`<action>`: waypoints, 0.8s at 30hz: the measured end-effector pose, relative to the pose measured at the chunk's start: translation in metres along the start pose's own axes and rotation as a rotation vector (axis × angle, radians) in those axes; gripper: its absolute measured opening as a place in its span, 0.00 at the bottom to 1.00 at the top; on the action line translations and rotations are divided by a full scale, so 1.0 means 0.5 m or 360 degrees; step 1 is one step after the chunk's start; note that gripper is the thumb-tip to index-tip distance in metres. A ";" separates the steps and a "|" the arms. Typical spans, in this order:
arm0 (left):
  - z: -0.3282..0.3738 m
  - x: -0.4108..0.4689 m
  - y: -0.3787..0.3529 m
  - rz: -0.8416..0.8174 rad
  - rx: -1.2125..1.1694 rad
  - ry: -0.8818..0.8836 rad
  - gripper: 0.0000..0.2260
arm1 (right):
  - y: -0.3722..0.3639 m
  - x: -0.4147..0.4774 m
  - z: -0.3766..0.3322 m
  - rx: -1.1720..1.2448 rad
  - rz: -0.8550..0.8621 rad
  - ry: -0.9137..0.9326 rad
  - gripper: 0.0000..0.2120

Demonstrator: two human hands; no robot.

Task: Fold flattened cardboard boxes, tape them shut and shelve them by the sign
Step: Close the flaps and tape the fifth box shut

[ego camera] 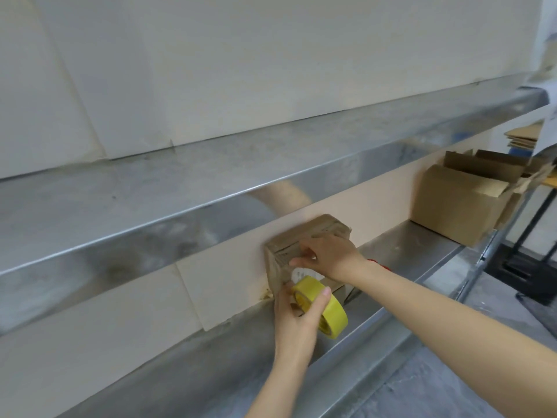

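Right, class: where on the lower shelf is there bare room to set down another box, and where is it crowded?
Free: the lower shelf between the small box and the open box, and left of it along the wall. Crowded: at the small box, where left hand, tape and right hand meet.

Lighting: even, bright, soft indoor; shadows faint. Glare: dull reflections along steel shelf [180, 182] front. Distortion: wide-angle bowing of straight edges. Blur: motion smear at right edge; overall softness.

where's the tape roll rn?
Head view, lower centre: yellow tape roll gripped in the left hand, against the small cardboard box on the lower steel shelf, just below the right hand.
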State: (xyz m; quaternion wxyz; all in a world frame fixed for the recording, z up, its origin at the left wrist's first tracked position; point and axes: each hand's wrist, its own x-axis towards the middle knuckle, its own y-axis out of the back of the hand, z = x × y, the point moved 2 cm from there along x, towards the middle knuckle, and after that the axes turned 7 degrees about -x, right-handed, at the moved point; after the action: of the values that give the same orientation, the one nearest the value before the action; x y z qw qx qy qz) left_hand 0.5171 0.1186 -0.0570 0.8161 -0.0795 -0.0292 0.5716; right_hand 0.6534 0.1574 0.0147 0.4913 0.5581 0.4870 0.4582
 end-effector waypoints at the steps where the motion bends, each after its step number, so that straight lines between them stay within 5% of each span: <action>1: 0.000 0.001 -0.002 0.0006 -0.0006 -0.0003 0.29 | 0.002 -0.003 0.009 0.0114 0.0006 -0.0003 0.19; 6: -0.009 0.005 -0.015 0.0083 -0.0038 -0.0036 0.30 | -0.030 -0.026 0.113 0.0279 -0.0025 -0.0155 0.14; 17: -0.030 0.012 -0.024 0.0129 -0.0040 -0.0028 0.27 | -0.167 0.000 0.295 -0.0031 -0.0680 -0.0391 0.12; 24: -0.033 0.009 -0.017 0.0108 -0.0018 0.0025 0.30 | -0.192 -0.002 0.312 -0.0345 -0.0631 -0.0289 0.09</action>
State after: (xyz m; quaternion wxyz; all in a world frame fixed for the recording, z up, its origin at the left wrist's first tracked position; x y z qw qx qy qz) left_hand 0.5290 0.1184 -0.0718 0.7961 -0.0894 -0.0233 0.5980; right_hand 0.7987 0.1445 -0.0961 0.6703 0.4346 0.4889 0.3504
